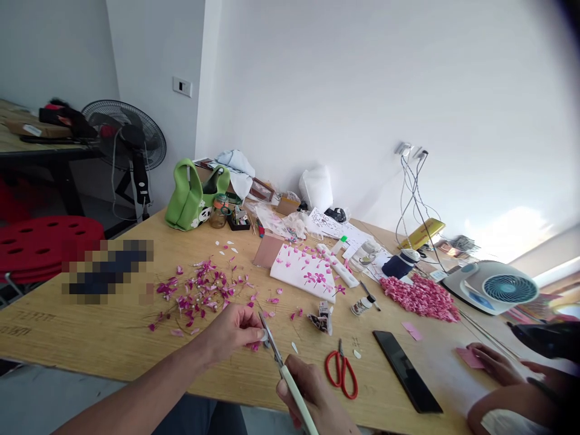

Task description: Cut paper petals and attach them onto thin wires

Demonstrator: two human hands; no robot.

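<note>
Pale green scissors (293, 386) lie on a slant in the right hand (308, 393), with their handles running down toward us past the near table edge and their blades reaching up and left. That line brings the tips almost to the left hand (232, 331), whose thumb and fingers (248, 318) pinch a small pale scrap (263, 336), too small for us to make out well. A magenta bit (254, 346) shows just below it. The right hand's fingers are curled closed around the handles, and this hand sits nearer to us than the left. Both work just over the near edge of the wooden table (81, 338). Far and left of them spreads a loose scatter of magenta flower sprigs (194, 296), closest to the left hand. To the right lie red-handled scissors (341, 374), then a black phone (405, 371), with a heap of pink petals (419, 299) farther off. Well apart at the right, another person's hand (493, 365) rests on a pink sheet (470, 357).
</note>
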